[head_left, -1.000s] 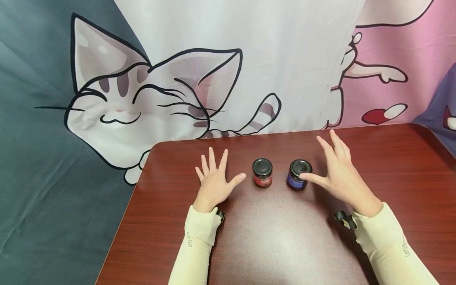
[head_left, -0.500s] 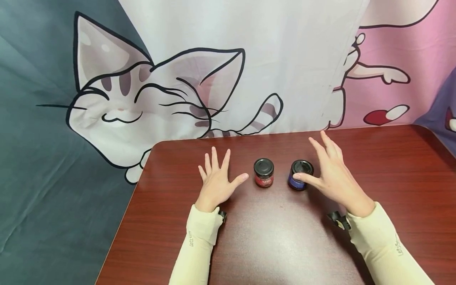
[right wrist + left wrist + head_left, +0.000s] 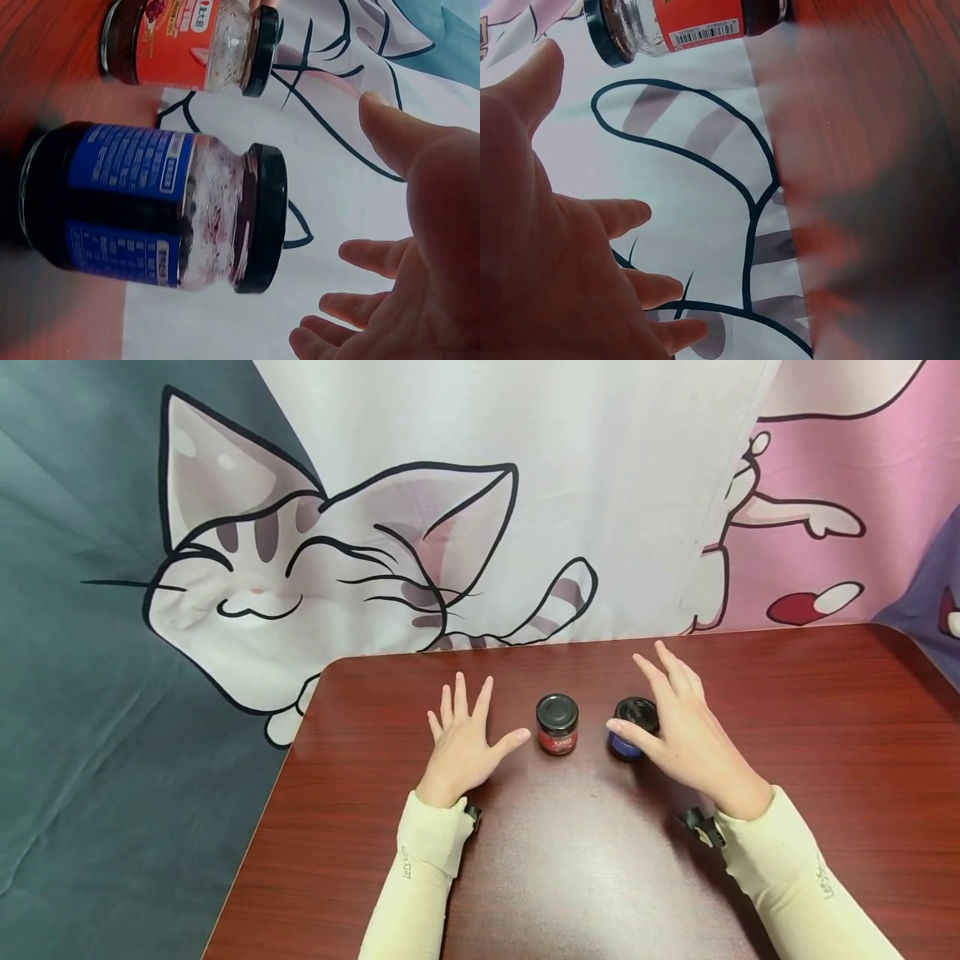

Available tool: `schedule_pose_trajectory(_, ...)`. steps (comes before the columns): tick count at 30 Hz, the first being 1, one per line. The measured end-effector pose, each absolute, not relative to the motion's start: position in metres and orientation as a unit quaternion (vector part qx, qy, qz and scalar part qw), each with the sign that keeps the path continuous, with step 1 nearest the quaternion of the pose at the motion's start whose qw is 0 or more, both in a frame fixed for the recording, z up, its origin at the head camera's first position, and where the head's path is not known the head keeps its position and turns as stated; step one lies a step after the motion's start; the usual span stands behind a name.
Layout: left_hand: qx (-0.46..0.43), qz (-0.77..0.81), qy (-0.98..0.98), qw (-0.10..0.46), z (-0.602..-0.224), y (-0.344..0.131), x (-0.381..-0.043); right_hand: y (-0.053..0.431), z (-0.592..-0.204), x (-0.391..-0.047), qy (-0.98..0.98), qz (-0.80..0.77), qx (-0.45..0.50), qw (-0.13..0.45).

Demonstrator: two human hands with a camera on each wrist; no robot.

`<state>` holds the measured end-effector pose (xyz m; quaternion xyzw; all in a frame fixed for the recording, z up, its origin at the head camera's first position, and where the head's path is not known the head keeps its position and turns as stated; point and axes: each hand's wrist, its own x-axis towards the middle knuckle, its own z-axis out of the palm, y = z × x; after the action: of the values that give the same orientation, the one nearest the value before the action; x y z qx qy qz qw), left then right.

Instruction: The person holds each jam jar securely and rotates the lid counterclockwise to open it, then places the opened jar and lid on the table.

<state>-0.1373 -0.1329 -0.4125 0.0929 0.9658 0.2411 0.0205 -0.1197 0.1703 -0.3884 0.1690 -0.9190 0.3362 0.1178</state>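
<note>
Two glass jars with black lids stand upright on the table. The one on the left, a red-labelled jar (image 3: 557, 725), has my left hand (image 3: 462, 758) to its left, fingers spread and apart from it. In the left wrist view part of that red-labelled jar (image 3: 705, 22) shows at the top, barcode visible. My right hand (image 3: 686, 735) hovers beside the blue-labelled jar (image 3: 624, 747), its thumb partly covering the jar in the head view. The right wrist view shows a gap between this hand (image 3: 442, 247) and the lid of the blue-labelled jar (image 3: 127, 165); its contents look dark.
The dark red wooden table (image 3: 570, 877) has a rounded far left corner. Right behind its back edge hangs a cloth (image 3: 615, 485) printed with a cartoon cat. Each wrist bears a small black camera mount, such as the right one (image 3: 701, 827).
My right hand has moved left, its thumb passing further across the blue-labelled jar. The left hand has shifted slightly right. Both jars stay where they were; the head view turns a little.
</note>
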Motion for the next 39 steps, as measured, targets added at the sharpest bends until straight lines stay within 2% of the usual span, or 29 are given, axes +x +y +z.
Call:
schedule_pose_trajectory(23, 0.111, 0.252, 0.961, 0.03, -0.416, -0.131, -0.14, 0.151, -0.391, -0.123, -0.906, 0.34, 0.202, 0.151)
schedule_pose_trajectory(39, 0.16, 0.257, 0.952, 0.035, -0.421, -0.124, -0.14, 0.135, -0.396, -0.127, -0.894, 0.354, 0.227, 0.158)
